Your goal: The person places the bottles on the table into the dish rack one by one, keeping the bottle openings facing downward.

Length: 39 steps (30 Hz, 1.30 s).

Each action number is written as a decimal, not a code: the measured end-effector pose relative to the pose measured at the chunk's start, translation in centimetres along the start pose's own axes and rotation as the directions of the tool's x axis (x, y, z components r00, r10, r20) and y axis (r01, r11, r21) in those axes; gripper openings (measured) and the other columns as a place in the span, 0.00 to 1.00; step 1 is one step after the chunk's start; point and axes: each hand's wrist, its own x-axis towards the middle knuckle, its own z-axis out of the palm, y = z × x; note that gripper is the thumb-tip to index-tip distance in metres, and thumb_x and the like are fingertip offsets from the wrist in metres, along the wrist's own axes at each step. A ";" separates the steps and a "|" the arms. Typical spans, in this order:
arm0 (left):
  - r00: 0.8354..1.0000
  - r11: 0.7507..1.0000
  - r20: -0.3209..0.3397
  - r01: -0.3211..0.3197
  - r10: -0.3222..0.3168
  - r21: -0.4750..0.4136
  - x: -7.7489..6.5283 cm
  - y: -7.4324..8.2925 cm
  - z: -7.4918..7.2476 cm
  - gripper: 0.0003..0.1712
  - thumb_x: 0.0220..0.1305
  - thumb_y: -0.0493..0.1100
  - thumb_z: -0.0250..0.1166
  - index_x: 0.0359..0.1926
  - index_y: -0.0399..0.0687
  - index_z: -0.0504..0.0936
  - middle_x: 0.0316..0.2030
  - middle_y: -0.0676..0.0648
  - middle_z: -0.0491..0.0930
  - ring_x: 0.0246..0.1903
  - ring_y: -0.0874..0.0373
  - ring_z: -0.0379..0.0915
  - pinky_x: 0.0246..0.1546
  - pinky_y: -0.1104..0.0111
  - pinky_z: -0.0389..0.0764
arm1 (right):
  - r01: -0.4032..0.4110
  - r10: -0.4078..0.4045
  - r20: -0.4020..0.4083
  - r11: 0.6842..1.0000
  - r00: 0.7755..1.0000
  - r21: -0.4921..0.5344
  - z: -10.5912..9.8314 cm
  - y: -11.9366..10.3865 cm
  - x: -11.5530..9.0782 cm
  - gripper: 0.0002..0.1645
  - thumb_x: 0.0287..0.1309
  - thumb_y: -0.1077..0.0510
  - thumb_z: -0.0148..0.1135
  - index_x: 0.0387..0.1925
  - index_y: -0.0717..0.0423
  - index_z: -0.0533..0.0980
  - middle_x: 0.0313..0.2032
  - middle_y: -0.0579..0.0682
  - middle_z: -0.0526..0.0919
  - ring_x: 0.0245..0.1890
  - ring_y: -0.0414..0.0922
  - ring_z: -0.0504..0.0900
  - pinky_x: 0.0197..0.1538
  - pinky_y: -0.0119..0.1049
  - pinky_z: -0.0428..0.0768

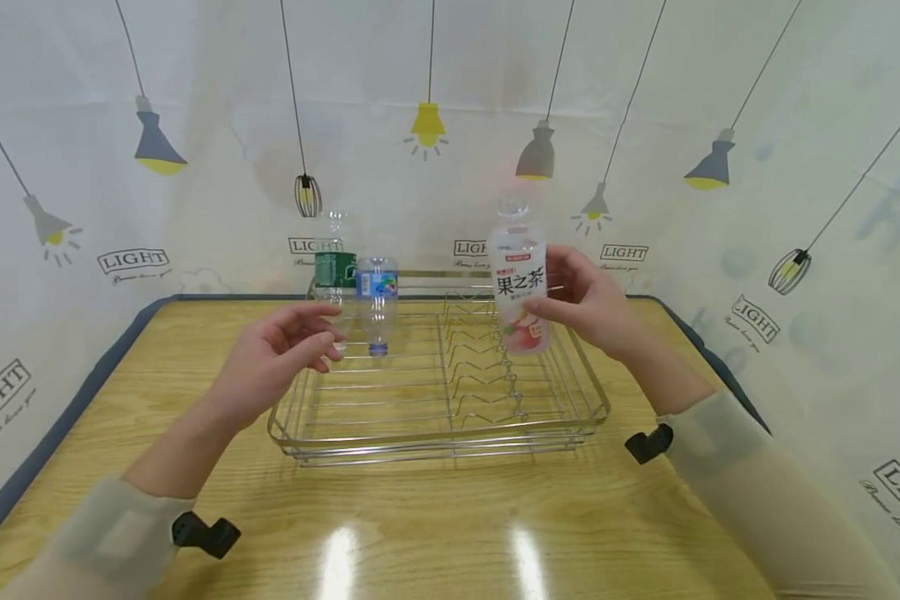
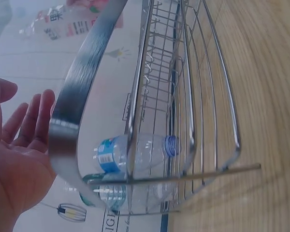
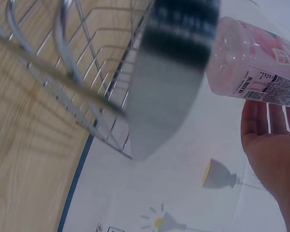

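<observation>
Tabletop (image 1: 420, 525) in wood grain bears a rack (image 1: 450, 434) before lamp-printed sheeting (image 1: 360, 67).

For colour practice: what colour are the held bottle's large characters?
The large characters are black, clearest in the head view.

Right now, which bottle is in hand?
The pinkish bottle with large black lettering, held by the right hand; the green-labelled bottle and blue-labelled bottle stand in the wire rack.

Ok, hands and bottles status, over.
Right hand holds pink bottle upright above rack. Left hand open, empty. Green-label bottle, blue-label bottle occupy rack's left side.
</observation>
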 end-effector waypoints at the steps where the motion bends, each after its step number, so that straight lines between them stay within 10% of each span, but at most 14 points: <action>1: 1.000 1.000 0.008 0.005 -0.004 -0.002 0.3 0.1 0.3 0.21 0.84 0.41 0.63 0.71 0.44 0.78 0.48 0.53 0.86 0.44 0.59 0.88 0.44 0.68 0.92 | 0.003 -0.003 0.015 1.000 1.000 -0.004 0.4 -0.1 0.1 0.38 0.72 0.64 0.70 0.78 0.53 0.67 0.61 0.51 0.80 0.57 0.50 0.83 0.56 0.33 0.88; 21: 0.980 0.995 0.191 0.073 -0.059 -0.067 4.4 0.8 6.4 0.37 0.74 0.40 0.73 0.78 0.48 0.70 0.63 0.38 0.79 0.55 0.48 0.85 0.50 0.61 0.92 | 0.045 -0.019 0.209 0.992 0.978 -0.116 5.1 -1.4 0.2 0.43 0.66 0.59 0.76 0.79 0.49 0.70 0.59 0.53 0.83 0.58 0.52 0.82 0.62 0.47 0.85; 39: 0.965 0.961 0.254 0.131 -0.067 -0.243 4.0 0.9 7.1 0.39 0.71 0.38 0.74 0.79 0.54 0.69 0.64 0.39 0.79 0.59 0.44 0.85 0.51 0.47 0.93 | 0.084 -0.035 0.271 0.981 0.962 -0.172 5.9 -0.9 -0.2 0.38 0.64 0.55 0.79 0.72 0.46 0.76 0.59 0.50 0.84 0.53 0.52 0.84 0.55 0.47 0.87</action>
